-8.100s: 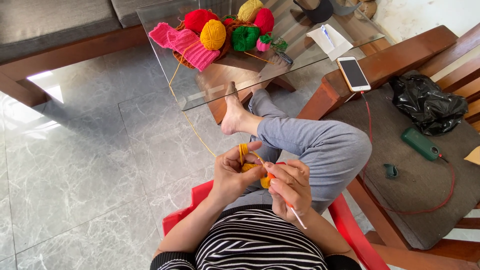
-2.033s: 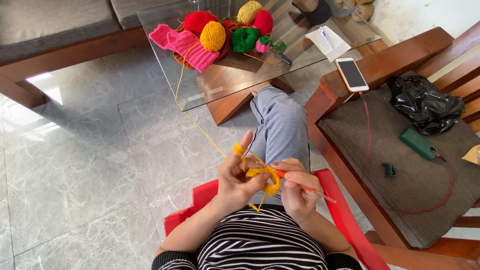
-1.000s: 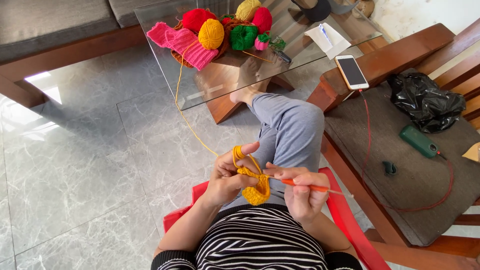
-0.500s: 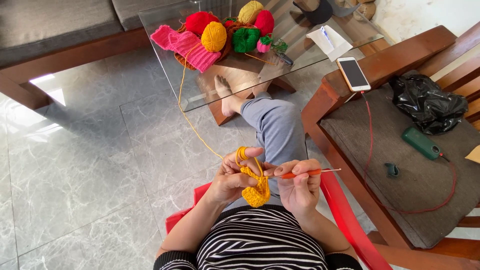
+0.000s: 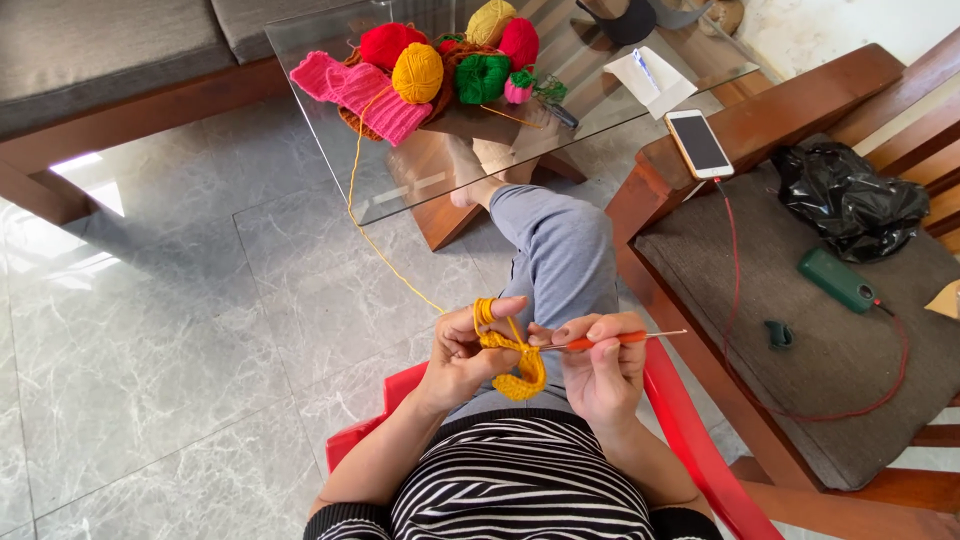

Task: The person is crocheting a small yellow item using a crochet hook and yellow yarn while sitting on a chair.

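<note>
Glass desk (image 5: 330, 190) ahead, yarn balls at far edge. Left hand (image 5: 462, 350) closed on yellow crochet piece (image 5: 515, 365), yarn strand (image 5: 380, 250) looped over forefinger. Right hand (image 5: 598, 362) pinches crochet hook (image 5: 620, 338). Stitch apparently mid-way; next pull needs steady strand tension.

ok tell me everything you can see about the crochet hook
The crochet hook is thin, with an orange-red handle and a bare silvery metal shaft poking out to the right. It lies nearly level, pinched in the fingers of the right hand. Its working end is hidden where it meets the small yellow crochet piece, which the left hand holds, with yarn wrapped round the forefinger.
</note>
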